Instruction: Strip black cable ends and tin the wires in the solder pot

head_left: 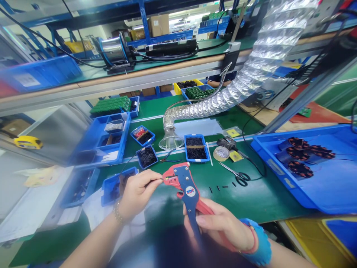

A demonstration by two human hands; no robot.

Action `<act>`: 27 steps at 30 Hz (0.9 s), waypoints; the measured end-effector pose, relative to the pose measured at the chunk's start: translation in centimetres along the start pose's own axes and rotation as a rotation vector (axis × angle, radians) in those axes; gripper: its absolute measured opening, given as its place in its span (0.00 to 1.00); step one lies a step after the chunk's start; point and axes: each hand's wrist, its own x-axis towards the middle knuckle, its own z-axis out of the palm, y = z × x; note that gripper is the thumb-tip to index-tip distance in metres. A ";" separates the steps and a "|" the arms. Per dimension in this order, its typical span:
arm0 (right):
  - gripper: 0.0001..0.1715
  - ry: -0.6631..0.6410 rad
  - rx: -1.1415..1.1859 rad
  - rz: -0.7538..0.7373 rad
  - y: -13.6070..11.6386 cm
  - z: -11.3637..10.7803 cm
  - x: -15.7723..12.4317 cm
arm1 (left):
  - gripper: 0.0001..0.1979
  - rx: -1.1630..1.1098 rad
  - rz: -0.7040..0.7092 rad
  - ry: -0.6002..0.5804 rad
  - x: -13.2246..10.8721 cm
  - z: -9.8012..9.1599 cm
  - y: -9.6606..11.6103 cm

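- Tabletop [267, 199], green and glossy, is spread across the centre of the frame; small blue bins [197, 160], scissors [237, 176] and a tape roll [221, 152] are set on it.
- At the top, a shelf [117, 80] is seen, with a spool [113, 48] placed upper left.
- From upper right, a silvery duct [245, 83] is bent down to the centre, ended by a clear funnel [171, 141].
- At right, dark parts [299, 154] are held in a blue tray [329, 193].
- Below centre, the red-and-blue stripper [182, 184] is gripped around its handles by the right hand [221, 223].
- At its head, a thin wire [163, 180] is pinched by the left hand [136, 193].
- Lettering on the stripper's round label [190, 191] cannot be read surely; the white label [27, 80] upper left is too blurred.
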 end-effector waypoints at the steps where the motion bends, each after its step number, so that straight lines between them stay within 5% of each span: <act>1: 0.13 0.005 -0.001 0.001 0.0 0.0 0.0 | 0.06 0.003 0.012 -0.001 0.0 -0.1 0.0; 9: 0.10 0.089 -0.006 -0.062 0.7 0.3 0.8 | 0.07 0.019 -0.025 -0.011 0.0 0.0 -0.1; 18: 0.18 0.005 0.006 -0.034 -0.9 0.2 -0.2 | 0.09 -0.579 -0.527 -0.051 0.7 0.4 -0.7; 23: 0.21 0.139 -0.034 0.030 1.8 -5.5 0.2 | 0.09 -0.591 -0.539 0.027 0.8 -0.3 -1.8; 27: 0.14 0.443 0.077 0.338 6.4 -12.4 0.9 | 0.10 -0.520 -0.535 0.103 0.7 -1.5 -2.8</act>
